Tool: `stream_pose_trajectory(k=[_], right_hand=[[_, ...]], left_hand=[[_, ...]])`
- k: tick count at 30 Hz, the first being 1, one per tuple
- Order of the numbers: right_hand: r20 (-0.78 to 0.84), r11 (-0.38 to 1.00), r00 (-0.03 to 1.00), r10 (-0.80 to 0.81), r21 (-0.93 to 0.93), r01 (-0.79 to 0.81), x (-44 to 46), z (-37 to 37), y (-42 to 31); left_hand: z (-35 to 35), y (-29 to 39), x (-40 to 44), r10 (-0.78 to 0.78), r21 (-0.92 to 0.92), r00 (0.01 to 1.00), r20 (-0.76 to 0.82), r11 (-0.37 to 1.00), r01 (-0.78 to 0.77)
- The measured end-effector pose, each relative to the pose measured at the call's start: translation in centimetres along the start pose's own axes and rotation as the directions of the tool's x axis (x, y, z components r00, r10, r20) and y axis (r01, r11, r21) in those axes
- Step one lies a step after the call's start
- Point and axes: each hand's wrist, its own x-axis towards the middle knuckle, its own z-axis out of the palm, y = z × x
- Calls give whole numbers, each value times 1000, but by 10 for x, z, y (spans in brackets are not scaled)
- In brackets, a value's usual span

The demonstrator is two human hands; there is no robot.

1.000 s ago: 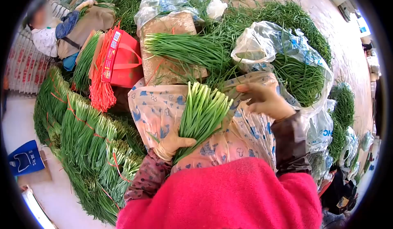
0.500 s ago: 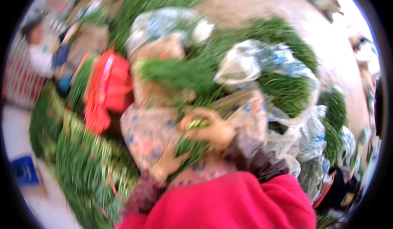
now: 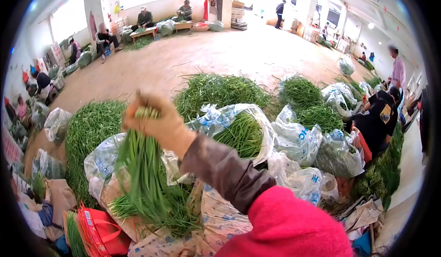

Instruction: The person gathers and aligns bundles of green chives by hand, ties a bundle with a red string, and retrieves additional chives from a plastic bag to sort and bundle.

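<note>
Raised in front of me, my right hand (image 3: 161, 121) is closed round the pale stem ends of a bunch of chives (image 3: 142, 165), whose long green leaves hang down. Beneath the leaf tips, more chives (image 3: 124, 207) lie on a brown board or sack in front of my lap. A pale cloth with a blue pattern (image 3: 225, 213) covers my lap. Just beyond my right forearm, an open plastic bag (image 3: 265, 135) holds more greens. My left hand is out of the picture.
A red bag (image 3: 110, 235) stands at the lower left. Heaps of greens (image 3: 220, 92) and white plastic bags (image 3: 298, 140) lie ahead and right. A person in black (image 3: 381, 114) bends at the right; others sit along the far wall.
My right hand has risen up and left from my lap with the chives, which now hang down. The view has tilted up to the room, and my left hand has left it.
</note>
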Motion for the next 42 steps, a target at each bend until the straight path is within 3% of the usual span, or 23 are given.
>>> stream_pose_trajectory(k=[2, 4, 5, 6, 7, 12, 15, 17, 19, 22, 24, 26, 27, 29, 30, 31, 32, 34, 35, 37, 39, 41, 42], right_hand=[[298, 982, 936, -187, 78, 171, 22, -14, -24], [106, 846, 978, -177, -491, 207, 53, -18, -13], [58, 781, 965, -258, -576, 243, 58, -20, 0], [114, 814, 989, -93, -564, 142, 62, -25, -5], [225, 780, 964, -145, -573, 251, 66, -25, -9], [314, 798, 945, 89, -590, 121, 62, 6, -3], [462, 869, 868, 183, -488, 76, 44, 37, 13], [555, 887, 758, 343, -457, -67, 28, 61, 27], [590, 909, 729, 346, -404, -104, 18, 84, 50], [527, 900, 779, 339, -424, -105, -3, 115, 62], [486, 869, 799, 354, -487, -89, -14, 128, 70], [443, 805, 825, 352, -592, -25, -24, 138, 85], [419, 722, 833, 361, -691, 35, -28, 144, 88], [497, 722, 772, 396, -688, 73, -27, 142, 99], [489, 723, 774, 402, -689, 59, -28, 136, 110], [473, 752, 807, 355, -657, 55, -31, 131, 123], [455, 780, 836, 306, -624, 53, -34, 126, 136], [525, 754, 699, 487, -656, -33, -62, 97, 136], [510, 603, 616, 600, -794, 70, -83, 78, 149], [494, 508, 288, 820, -861, 30, -127, 36, 163], [350, 350, -11, 937, -934, 76, -162, -6, 182], [225, 258, -142, 964, -922, 289, -168, -32, 175], [157, 178, -85, 984, -915, 363, -167, -48, 179]], left_hand=[[10, -16, 22, 146, 38, 988, -42, 989, -144], [12, -17, 13, 313, 41, 947, -78, 950, -310], [2, -9, 11, 330, -15, 943, -49, 944, -331], [-12, -2, 7, 347, -84, 938, -13, 934, -346], [-30, 7, 2, 374, -166, 927, 18, 916, -366], [-126, 40, -40, 560, -507, 824, -86, 688, -520], [-179, 78, -50, 685, -462, 690, -233, 546, -699], [-188, 128, -71, 776, -362, 364, -516, 187, -913], [-194, 156, -66, 824, -379, 294, -485, 105, -920], [-183, 156, -39, 799, -422, 447, -402, 271, -865], [-167, 151, -19, 758, -472, 438, -482, 197, -859], [-152, 147, -9, 629, -568, 518, -580, 143, -810], [-145, 151, -6, 580, -618, 505, -639, 4, -786], [-136, 143, 4, 434, -654, 581, -689, -26, -756], [-135, 138, 7, 401, -610, 544, -737, -48, -791], [-136, 148, -13, 522, -647, 522, -675, -80, -758], [-140, 135, -1, 479, -673, 547, -687, -136, -727], [-154, 116, 8, 282, -588, 526, -803, -223, -778], [-162, 106, 2, 410, -565, 436, -802, -282, -775], [-172, 80, 0, 363, -550, 423, -831, -413, -726], [-176, 59, 0, 370, -523, 396, -841, -364, -770], [-178, 36, 9, 343, -518, 408, -846, -346, -783], [-173, 42, -1, 351, -528, 420, -837, -315, -789]])
